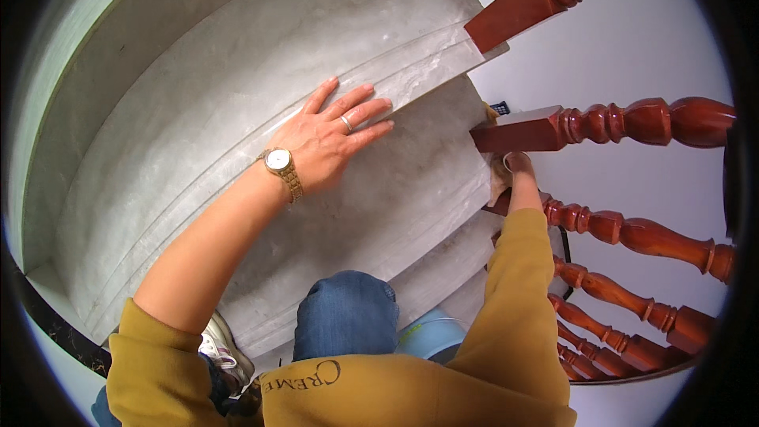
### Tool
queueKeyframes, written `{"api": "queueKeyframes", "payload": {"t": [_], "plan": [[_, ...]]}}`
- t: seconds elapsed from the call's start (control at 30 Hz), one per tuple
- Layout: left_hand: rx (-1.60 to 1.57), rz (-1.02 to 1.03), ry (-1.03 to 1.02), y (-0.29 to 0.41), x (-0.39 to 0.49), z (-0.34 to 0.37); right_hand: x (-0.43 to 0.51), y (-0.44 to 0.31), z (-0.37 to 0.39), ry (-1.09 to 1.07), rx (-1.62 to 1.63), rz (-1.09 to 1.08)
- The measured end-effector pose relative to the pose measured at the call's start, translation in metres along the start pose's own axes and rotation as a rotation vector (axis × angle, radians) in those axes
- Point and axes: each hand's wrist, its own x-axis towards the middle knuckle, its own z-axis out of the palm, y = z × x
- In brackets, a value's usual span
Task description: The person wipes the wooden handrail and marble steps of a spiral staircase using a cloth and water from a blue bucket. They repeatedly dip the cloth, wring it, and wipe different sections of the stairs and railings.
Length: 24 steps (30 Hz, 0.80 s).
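Observation:
My left hand [332,136] lies palm down on the front edge of a grey marble stair tread [249,107], fingers spread and holding nothing. A gold-banded watch [278,161] is on that wrist, and a ring [346,124] on one finger. My right hand [519,163] reaches to the outer end of the step below, against the square base of a red-brown wooden baluster [517,130]. Tan cloth [499,181] shows beside this hand and on the baluster's far side. The baluster hides my right fingers, so their grip on the cloth cannot be seen.
More turned wooden balusters [619,228] run down the right side. A light blue bucket [433,332] stands low on the stairs, beside my jeans-clad knee [347,314]. My white shoe [222,347] is at lower left. A riser [112,65] curves along the upper left.

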Motion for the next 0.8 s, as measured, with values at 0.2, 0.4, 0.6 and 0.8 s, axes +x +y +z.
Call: {"api": "queueKeyframes", "payload": {"t": [0.2, 0.4, 0.6, 0.8], "plan": [[0.002, 0.013, 0.047, -0.002, -0.001, 0.008, -0.03, 0.014, 0.029, 0.373, -0.556, -0.116], [-0.042, 0.015, 0.055, -0.002, -0.003, 0.006, -0.121, 0.012, 0.075, 0.277, -1.258, -0.356], [-0.023, -0.01, 0.049, -0.007, -0.01, 0.003, -0.129, -0.029, 0.18, 0.04, -1.267, -0.613], [-0.046, 0.034, 0.07, 0.0, 0.004, 0.006, 0.026, -0.015, 0.149, 0.235, -1.829, -0.291]]}}
